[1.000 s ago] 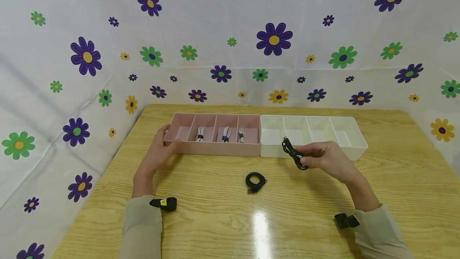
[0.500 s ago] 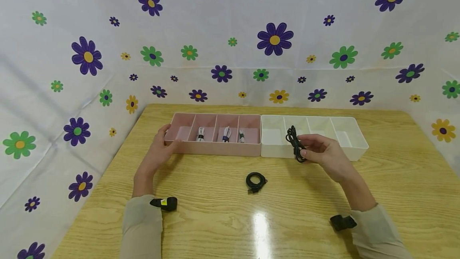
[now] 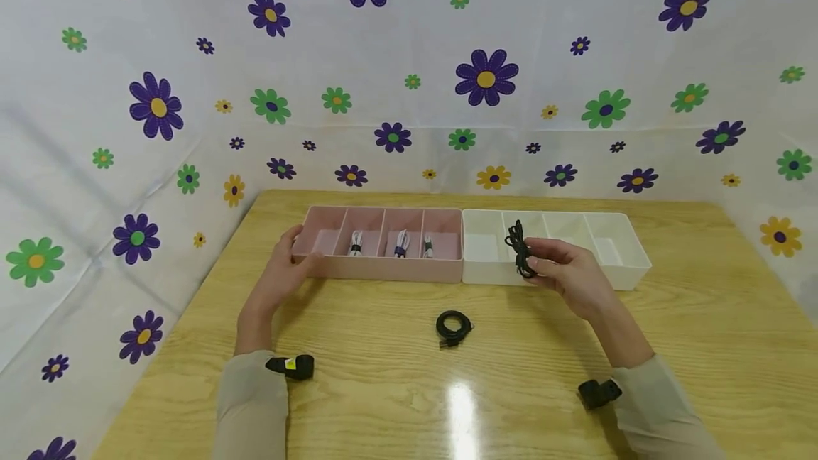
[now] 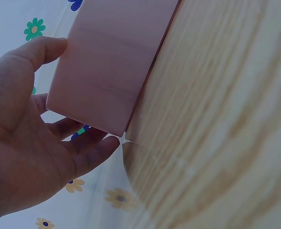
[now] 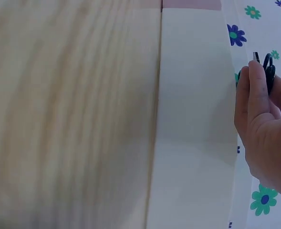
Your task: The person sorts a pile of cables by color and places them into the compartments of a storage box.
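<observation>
Raised: one black cable (image 3: 520, 250); three white cables (image 3: 401, 243) unmoved

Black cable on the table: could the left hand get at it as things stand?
Probably yes: nothing stands between the left hand and the black cable, though the hand would likely have to let go of the pink box.

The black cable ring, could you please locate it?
In the head view, the ring lies centrally on the table, in front of where the pink tray meets the white tray.

Flowered backdrop (image 3: 409, 34), apparently cloth, behind wooden table (image 3: 364, 389)
</observation>
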Demonstrator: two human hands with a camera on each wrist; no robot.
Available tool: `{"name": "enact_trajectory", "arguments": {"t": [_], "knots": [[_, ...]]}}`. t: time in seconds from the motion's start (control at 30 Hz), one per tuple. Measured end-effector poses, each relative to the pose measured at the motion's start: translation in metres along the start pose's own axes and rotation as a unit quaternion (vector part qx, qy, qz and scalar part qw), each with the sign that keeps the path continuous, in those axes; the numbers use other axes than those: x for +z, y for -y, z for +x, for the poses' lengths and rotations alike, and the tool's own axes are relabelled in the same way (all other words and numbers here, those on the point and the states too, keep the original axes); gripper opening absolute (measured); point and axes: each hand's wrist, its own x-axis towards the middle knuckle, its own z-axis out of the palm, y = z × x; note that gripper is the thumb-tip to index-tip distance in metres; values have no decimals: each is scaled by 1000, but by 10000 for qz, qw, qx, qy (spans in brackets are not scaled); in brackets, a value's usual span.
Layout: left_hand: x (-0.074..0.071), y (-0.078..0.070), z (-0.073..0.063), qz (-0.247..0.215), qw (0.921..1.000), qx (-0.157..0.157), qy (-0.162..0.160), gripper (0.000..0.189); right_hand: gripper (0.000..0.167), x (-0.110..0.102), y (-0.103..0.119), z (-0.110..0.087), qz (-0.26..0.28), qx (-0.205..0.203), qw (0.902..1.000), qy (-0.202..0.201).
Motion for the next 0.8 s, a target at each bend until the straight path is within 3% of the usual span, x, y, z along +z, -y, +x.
{"name": "enact_trajectory", "arguments": {"t": [0.37,0.8], "knots": [[0,2,-1,-27,10000,-43,-36,81,42,14,14,16,156,275,9995,-72],[0,3,-2,-66,9999,-36,-72,81,40,27,22,42,145,649,9965,513]]}}
